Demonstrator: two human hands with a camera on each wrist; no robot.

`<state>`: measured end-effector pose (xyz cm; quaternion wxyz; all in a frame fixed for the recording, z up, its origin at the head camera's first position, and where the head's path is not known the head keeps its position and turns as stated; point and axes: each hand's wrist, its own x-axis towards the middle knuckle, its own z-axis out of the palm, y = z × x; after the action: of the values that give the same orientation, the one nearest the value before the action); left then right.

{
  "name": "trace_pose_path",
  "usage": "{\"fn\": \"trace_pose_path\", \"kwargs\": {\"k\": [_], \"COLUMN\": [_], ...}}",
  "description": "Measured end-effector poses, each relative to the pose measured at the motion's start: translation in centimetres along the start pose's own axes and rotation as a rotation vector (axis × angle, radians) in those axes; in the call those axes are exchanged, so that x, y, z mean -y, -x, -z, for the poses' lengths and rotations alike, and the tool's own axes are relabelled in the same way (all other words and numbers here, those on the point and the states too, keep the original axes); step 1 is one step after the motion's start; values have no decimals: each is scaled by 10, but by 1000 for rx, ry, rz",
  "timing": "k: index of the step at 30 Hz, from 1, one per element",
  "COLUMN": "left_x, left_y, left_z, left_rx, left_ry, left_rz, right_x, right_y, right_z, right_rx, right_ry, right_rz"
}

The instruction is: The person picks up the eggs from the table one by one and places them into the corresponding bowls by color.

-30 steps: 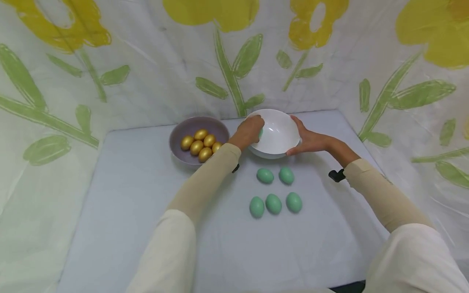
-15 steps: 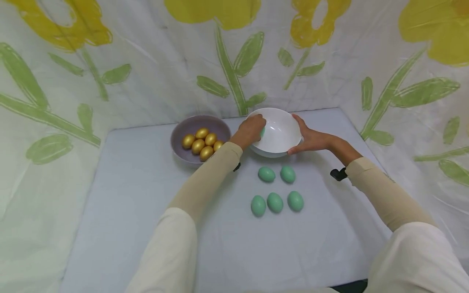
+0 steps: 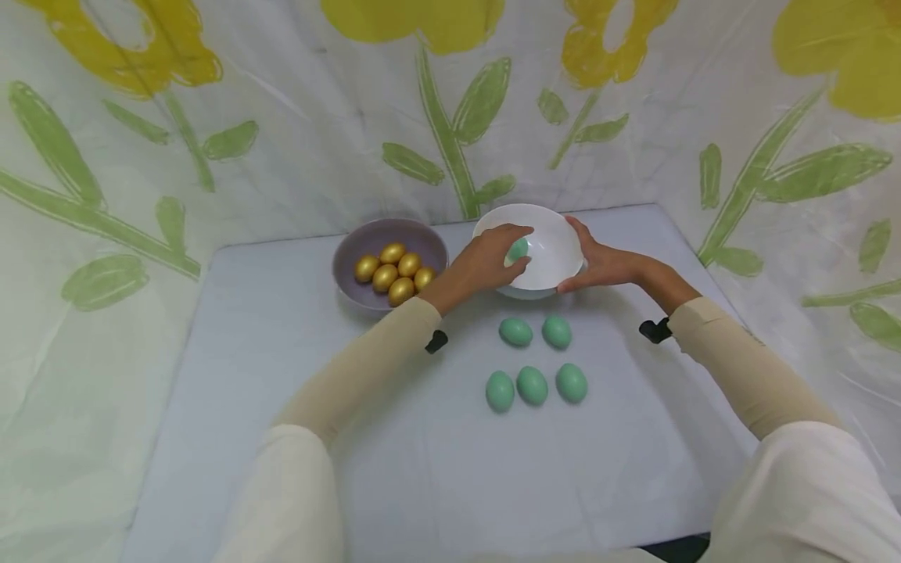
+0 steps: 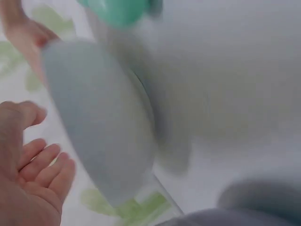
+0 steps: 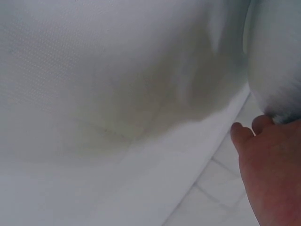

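Note:
A white bowl (image 3: 552, 246) stands near the table's back edge. My left hand (image 3: 486, 262) reaches over its left side, thumb and fingers spread apart. Between them shows a light green egg (image 3: 518, 249) inside the bowl. In the left wrist view, that hand (image 4: 35, 188) has loose fingers with nothing between them, beside the bowl's outer wall (image 4: 101, 117). My right hand (image 3: 607, 265) grips the bowl's right side, thumb toward the front and fingers behind. Several more green eggs (image 3: 531, 385) lie on the table in front of the bowl, in two loose rows.
Left of the white bowl stands a mauve bowl (image 3: 349, 288) with several golden eggs (image 3: 401, 292); my left forearm (image 3: 373, 367) passes in front of its right edge. A flower-printed curtain (image 3: 296, 156) hangs right behind the table (image 3: 246, 407).
My left hand held the green egg low in the white bowl; now its fingers have spread and let the egg go. The right hand keeps its grip on the bowl.

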<state>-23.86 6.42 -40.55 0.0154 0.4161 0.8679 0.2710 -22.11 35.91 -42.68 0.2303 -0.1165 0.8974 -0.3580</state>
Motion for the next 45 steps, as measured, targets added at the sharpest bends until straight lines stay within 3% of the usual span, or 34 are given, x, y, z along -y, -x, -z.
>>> {"fn": "trace_pose_path", "kwargs": {"k": [4, 8, 11, 15, 19, 24, 29, 34, 45], "left_x": [-24, -47, -53, -53, -53, -58, -56, -54, -50], "left_y": [40, 81, 114, 155, 180, 192, 196, 197, 197], "left_z": [4, 1, -9, -33, -54, -65, -70, -73, -73], "left_rx": [-115, -133, -104, -55, -27, -8, 5, 22, 41], "left_ry": [212, 372, 419, 460, 501, 515, 584, 654, 695], "left_rz": [-111, -151, -120, -29, 55, 140, 177, 189, 182], "right_x": [1, 0, 0, -1, -1, -2, -5, -5, -2], "right_y": [2, 6, 8, 7, 7, 6, -1, -1, -3], "right_z": [2, 5, 6, 6, 8, 9, 6, 2, 0], "right_rx": [8, -9, -18, -6, -5, -3, 2, 1, 7], "right_ry": [2, 2, 2, 17, 31, 38, 22, 31, 33], "right_rz": [2, 8, 10, -7, -40, -49, -22, -21, 4]}}
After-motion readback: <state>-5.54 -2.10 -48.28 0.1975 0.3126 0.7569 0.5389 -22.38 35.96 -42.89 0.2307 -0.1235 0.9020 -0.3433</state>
